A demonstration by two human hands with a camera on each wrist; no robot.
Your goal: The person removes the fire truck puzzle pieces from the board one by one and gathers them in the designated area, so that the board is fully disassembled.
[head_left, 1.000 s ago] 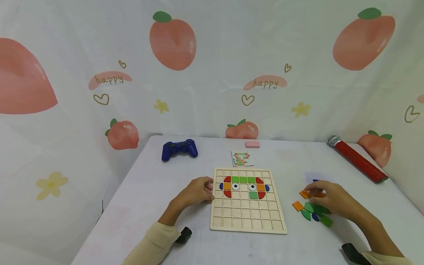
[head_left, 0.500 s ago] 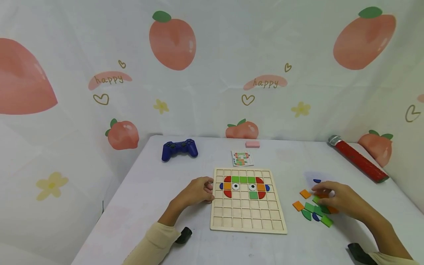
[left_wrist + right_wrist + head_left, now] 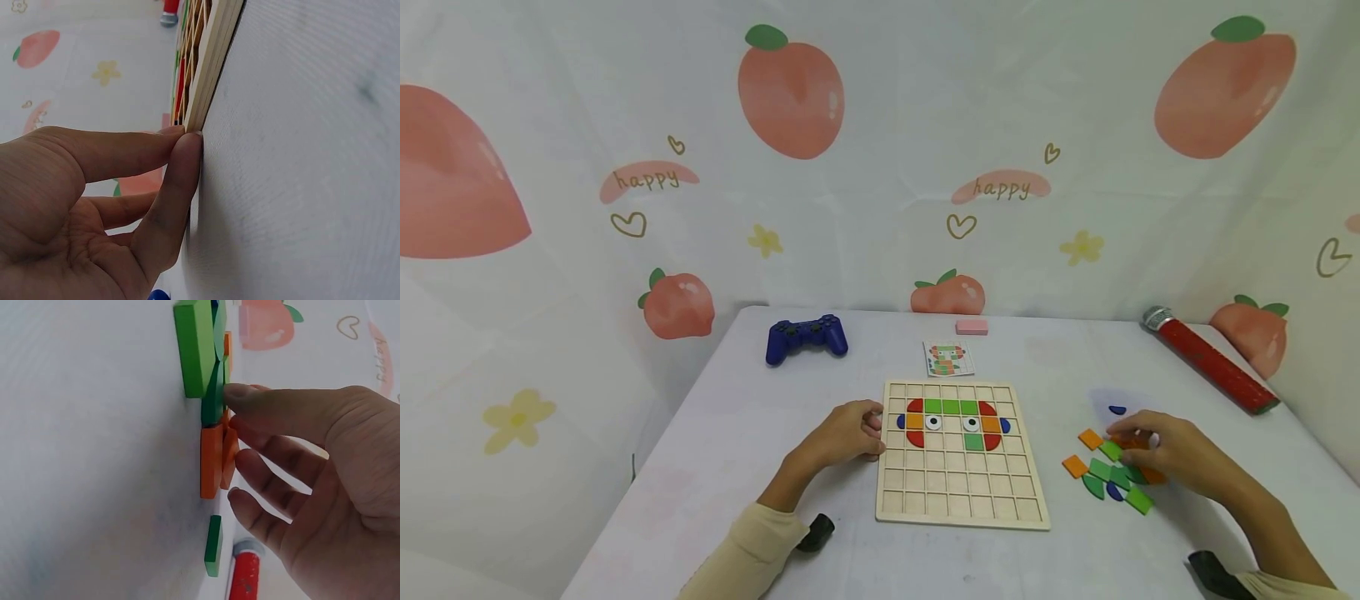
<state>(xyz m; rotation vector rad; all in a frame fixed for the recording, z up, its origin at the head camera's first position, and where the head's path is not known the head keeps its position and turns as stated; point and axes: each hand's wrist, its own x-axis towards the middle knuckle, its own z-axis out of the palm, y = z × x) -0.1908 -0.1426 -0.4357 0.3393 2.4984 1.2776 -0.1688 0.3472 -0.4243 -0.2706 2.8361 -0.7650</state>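
Observation:
My left hand (image 3: 847, 433) pinches the left edge of a wooden grid board (image 3: 925, 483) between thumb and finger, as the left wrist view (image 3: 112, 206) shows. On the board, red, orange, green and blue tiles and two eye tiles form part of a face. To the right, my right hand (image 3: 1168, 450) hovers low over loose tiles, its fingers loosely bent and spread from the thumb. The thumb is close to a light green tile (image 3: 1110, 451); whether it touches cannot be made out. Orange tiles (image 3: 211, 462) lie below the fingers in the right wrist view, partly hidden in the head view.
A pattern card (image 3: 948, 358) and a pink block (image 3: 972, 327) lie behind the board. A blue game controller (image 3: 807, 337) is at the back left, a red microphone (image 3: 1213, 362) at the back right. An orange square (image 3: 1075, 467) and a blue tile (image 3: 1117, 410) edge the loose pile.
My right hand has shifted slightly right over the pile, uncovering several green tiles and the blue tile. A light green tile has slid a little toward the board. The left hand stays put.

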